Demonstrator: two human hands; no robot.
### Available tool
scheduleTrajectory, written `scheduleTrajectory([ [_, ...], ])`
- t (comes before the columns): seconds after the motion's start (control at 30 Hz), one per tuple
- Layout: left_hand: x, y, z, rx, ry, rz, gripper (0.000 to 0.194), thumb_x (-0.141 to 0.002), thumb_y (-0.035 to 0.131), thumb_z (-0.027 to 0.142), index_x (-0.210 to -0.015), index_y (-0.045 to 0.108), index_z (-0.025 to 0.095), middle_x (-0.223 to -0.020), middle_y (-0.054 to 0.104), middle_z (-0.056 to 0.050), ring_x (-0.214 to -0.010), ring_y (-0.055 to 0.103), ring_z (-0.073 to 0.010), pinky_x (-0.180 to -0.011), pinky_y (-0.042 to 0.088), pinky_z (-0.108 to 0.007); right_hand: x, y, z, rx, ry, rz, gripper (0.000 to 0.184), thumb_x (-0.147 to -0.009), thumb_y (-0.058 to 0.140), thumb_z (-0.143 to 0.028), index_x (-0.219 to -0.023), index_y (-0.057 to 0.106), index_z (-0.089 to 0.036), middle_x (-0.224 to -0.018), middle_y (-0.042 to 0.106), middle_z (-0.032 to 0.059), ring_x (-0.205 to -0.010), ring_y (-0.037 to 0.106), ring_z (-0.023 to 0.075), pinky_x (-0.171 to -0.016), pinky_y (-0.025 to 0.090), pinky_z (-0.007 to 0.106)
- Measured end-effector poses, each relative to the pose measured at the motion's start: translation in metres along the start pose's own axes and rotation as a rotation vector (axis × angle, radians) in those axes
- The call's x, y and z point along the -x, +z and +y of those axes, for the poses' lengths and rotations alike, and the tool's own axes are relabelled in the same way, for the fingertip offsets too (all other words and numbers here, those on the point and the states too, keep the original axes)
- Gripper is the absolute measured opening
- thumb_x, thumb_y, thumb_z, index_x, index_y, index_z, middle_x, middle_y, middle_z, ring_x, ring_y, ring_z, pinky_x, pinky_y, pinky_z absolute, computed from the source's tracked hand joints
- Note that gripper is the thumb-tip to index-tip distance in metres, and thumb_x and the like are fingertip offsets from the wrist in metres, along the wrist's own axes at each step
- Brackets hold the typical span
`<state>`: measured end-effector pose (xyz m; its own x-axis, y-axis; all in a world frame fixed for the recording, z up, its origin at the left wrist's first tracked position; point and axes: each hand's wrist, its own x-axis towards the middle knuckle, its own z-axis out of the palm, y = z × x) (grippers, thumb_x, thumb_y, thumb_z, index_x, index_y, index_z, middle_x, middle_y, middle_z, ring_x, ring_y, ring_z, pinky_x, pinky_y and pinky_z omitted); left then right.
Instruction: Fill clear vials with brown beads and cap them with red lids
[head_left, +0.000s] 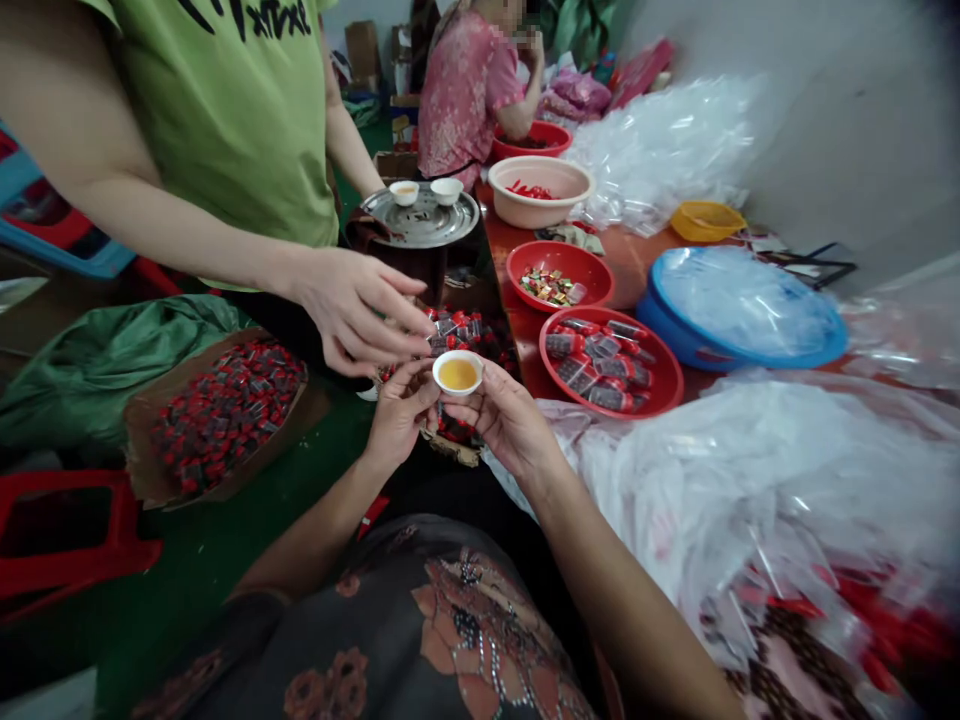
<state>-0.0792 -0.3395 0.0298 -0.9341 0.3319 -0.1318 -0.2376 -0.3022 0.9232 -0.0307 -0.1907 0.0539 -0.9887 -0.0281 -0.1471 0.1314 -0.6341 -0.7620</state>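
Note:
A small white teacup (458,388) of amber liquid is held level in front of me, its rim pinched from both sides. My left hand (403,412) closes on its left edge with thumb and fingers. On the opposite side my right hand (512,418) grips it, fingers partly beneath. Just above the cup, a co-worker's hand (367,310) reaches in with fingers spread, apart from mine. That person's other hand supports a round metal tray (420,230) bearing a white cup with liquid (403,193) and another white cup (446,191).
Red bowls of small packaged pieces (611,362) and foil-like bits (555,287) stand on the table at right, beside a blue basin (739,310). Clear plastic bags (697,450) lie nearer. A box of red-capped pieces (229,415) and a red stool (124,520) are left.

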Motion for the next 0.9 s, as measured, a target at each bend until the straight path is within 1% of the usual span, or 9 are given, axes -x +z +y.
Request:
scheduleTrajectory([
  [0.07, 0.008, 0.008, -0.009, 0.075, 0.093, 0.007, 0.040, -0.071, 0.085, 0.033, -0.107, 0.073, 0.021, -0.076, 0.061, 0.003, -0.042, 0.043, -0.0033, -0.039, 0.033, -0.016, 0.009, -0.003, 0.001, -0.030, -0.003, 0.009, 0.040, -0.074, 0.082, -0.045, -0.106, 0.071, -0.023, -0.093, 0.076, 0.0005, -0.076, 0.073, 0.0140, -0.072, 0.063, 0.025],
  [0.17, 0.019, 0.015, -0.014, 0.088, 0.149, -0.076, 0.046, -0.065, 0.090, 0.032, -0.107, 0.075, 0.022, -0.075, 0.063, 0.001, -0.045, 0.046, -0.0045, -0.037, 0.037, -0.015, 0.024, -0.006, 0.001, -0.049, -0.001, 0.018, 0.042, -0.073, 0.082, -0.047, -0.104, 0.071, -0.023, -0.094, 0.075, 0.0008, -0.077, 0.072, 0.0143, -0.069, 0.063, 0.025],
  [0.3, 0.032, 0.017, -0.005, 0.024, 0.166, -0.174, 0.042, -0.067, 0.088, 0.028, -0.107, 0.076, 0.022, -0.080, 0.067, 0.000, -0.056, 0.054, -0.0074, -0.041, 0.040, -0.013, 0.045, -0.005, -0.002, -0.044, -0.023, -0.007, 0.040, -0.076, 0.080, -0.048, -0.105, 0.072, -0.023, -0.098, 0.074, 0.0012, -0.075, 0.070, 0.0131, -0.066, 0.062, 0.024],
  [0.4, 0.044, 0.021, 0.007, -0.018, 0.182, -0.226, 0.040, -0.069, 0.087, 0.027, -0.107, 0.076, 0.023, -0.077, 0.065, 0.001, -0.055, 0.053, -0.0068, -0.042, 0.041, -0.014, 0.060, 0.000, -0.007, -0.035, -0.040, -0.011, 0.040, -0.077, 0.078, -0.050, -0.106, 0.072, -0.024, -0.098, 0.073, 0.0016, -0.072, 0.068, 0.0122, -0.063, 0.061, 0.023],
  [0.47, 0.054, 0.025, 0.016, -0.044, 0.198, -0.241, 0.044, -0.067, 0.088, 0.026, -0.109, 0.075, 0.023, -0.077, 0.064, 0.001, -0.057, 0.054, -0.0077, -0.048, 0.046, -0.016, 0.069, 0.004, -0.011, -0.046, -0.043, -0.001, 0.040, -0.076, 0.078, -0.051, -0.105, 0.072, -0.025, -0.098, 0.072, 0.0015, -0.071, 0.067, 0.0120, -0.061, 0.061, 0.023],
  [0.57, 0.068, 0.028, 0.024, -0.070, 0.277, -0.262, 0.054, -0.067, 0.089, 0.030, -0.118, 0.073, 0.025, -0.079, 0.064, 0.000, -0.064, 0.058, -0.0114, -0.058, 0.050, -0.021, 0.083, 0.013, -0.020, -0.059, -0.017, 0.003, 0.042, -0.075, 0.079, -0.054, -0.105, 0.073, -0.025, -0.095, 0.072, 0.0019, -0.071, 0.067, 0.0122, -0.061, 0.060, 0.022],
  [0.67, 0.076, 0.025, 0.024, -0.078, 0.364, -0.265, 0.051, -0.076, 0.083, 0.036, -0.124, 0.070, 0.028, -0.080, 0.063, -0.002, -0.071, 0.059, -0.0145, -0.063, 0.051, -0.023, 0.099, 0.024, -0.033, -0.027, 0.020, 0.009, 0.050, -0.070, 0.080, -0.059, -0.105, 0.073, -0.024, -0.094, 0.072, 0.0041, -0.076, 0.068, 0.0149, -0.065, 0.060, 0.024],
  [0.73, 0.078, 0.021, 0.021, -0.098, 0.327, -0.249, 0.044, -0.080, 0.079, 0.036, -0.122, 0.071, 0.028, -0.081, 0.063, -0.002, -0.073, 0.058, -0.0153, -0.065, 0.051, -0.024, 0.109, 0.031, -0.041, 0.000, 0.028, 0.002, 0.055, -0.068, 0.080, -0.063, -0.105, 0.072, -0.024, -0.095, 0.073, 0.0065, -0.078, 0.069, 0.0172, -0.063, 0.059, 0.025],
  [0.9, 0.077, 0.011, 0.007, -0.087, 0.047, -0.247, 0.032, -0.083, 0.074, 0.032, -0.115, 0.073, 0.032, -0.082, 0.060, 0.000, -0.065, 0.053, -0.0113, -0.057, 0.046, -0.020, 0.128, 0.047, -0.054, 0.057, 0.045, -0.051, 0.062, -0.067, 0.073, -0.074, -0.105, 0.071, -0.025, -0.087, 0.074, 0.0071, -0.075, 0.070, 0.0194, -0.061, 0.057, 0.027],
])
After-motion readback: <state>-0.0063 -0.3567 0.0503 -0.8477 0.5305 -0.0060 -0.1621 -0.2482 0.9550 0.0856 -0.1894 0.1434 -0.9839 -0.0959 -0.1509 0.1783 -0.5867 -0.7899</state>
